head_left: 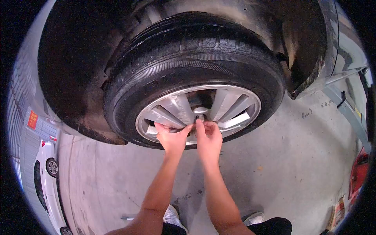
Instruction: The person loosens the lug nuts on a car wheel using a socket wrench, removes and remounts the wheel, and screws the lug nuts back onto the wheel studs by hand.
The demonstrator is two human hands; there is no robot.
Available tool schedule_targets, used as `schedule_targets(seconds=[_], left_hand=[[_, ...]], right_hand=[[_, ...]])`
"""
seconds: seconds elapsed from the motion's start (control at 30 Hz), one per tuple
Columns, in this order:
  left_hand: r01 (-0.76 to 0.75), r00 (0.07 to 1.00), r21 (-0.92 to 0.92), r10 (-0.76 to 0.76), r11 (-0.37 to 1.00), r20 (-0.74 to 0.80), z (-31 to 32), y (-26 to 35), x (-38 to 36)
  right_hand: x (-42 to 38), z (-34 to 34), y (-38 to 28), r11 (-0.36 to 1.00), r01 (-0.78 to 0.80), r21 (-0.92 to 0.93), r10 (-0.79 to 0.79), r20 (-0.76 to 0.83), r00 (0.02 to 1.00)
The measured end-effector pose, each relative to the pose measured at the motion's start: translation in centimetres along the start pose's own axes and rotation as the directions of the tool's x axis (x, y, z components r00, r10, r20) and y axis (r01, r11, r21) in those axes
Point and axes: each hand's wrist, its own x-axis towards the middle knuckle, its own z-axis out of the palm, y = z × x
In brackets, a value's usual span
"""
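Observation:
A car wheel with a black tire (196, 70) and a silver alloy rim (176, 102) sits in the wheel arch, off the floor. My left hand (171, 139) is closed at the lower left of the hub, its fingers partly hidden among the spokes and its thumb pointing inward. Beside it, my right hand (209, 140) is closed, with thumb and finger at a small metal lug nut (200, 116) just below the center cap (201, 110). Both hands nearly touch at the thumbs. What the left fingertips grip is hidden.
The dark wheel-arch liner (74, 70) surrounds the tire. A grey lift arm (346, 107) stands at the right, with a red object (359, 172) below it. A white car (47, 176) is parked at left. My shoes (172, 219) rest on the concrete floor (266, 180).

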Motion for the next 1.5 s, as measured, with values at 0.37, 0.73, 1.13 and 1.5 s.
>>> schedule_targets(seconds=[0.37, 0.73, 1.13, 1.5], left_hand=[[0.110, 0.991, 0.029, -0.112, 0.994, 0.078, -0.1, 1.9, -0.2], [0.110, 0.990, 0.009, -0.111, 0.994, 0.091, -0.1, 1.8, -0.1], [-0.080, 0.997, 0.016, 0.080, 0.997, 0.005, 0.1, 0.7, 0.2], [-0.067, 0.998, 0.101, 0.067, 0.993, 0.001, -0.1, 0.3, 0.0]], right_hand=[[-0.3, 0.9, -0.4, 0.998, -0.029, 0.050, 0.035, -0.121, 0.992], [-0.5, 1.3, 0.5, 0.756, -0.325, 0.568, 0.318, 0.115, 0.941], [-0.1, 2.0, 0.9, 1.000, 0.004, 0.022, 0.000, -0.180, 0.984], [-0.1, 1.3, 0.3, 0.926, -0.194, 0.324, 0.192, 0.038, 0.981]])
